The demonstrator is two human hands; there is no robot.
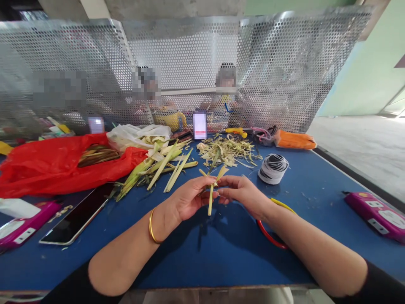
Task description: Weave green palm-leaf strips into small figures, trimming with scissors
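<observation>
My left hand is closed, with thumb and fingers pinching a small piece of folded pale-green husk strips. Its ends stick out upward to both sides and one end points down. From the other side, the thumb and fingertips of my right hand pinch the same piece near its middle. Both hands hover over the blue table. Beneath my right forearm show a red curved handle and a yellow one; the forearm hides the rest. A spool of white cord stands beyond my right wrist.
Long husk leaves lie left of centre, beside a red plastic bag. Husk scraps are heaped ahead, near an upright phone. A dark phone and purple boxes flank me. A perforated metal screen rises behind.
</observation>
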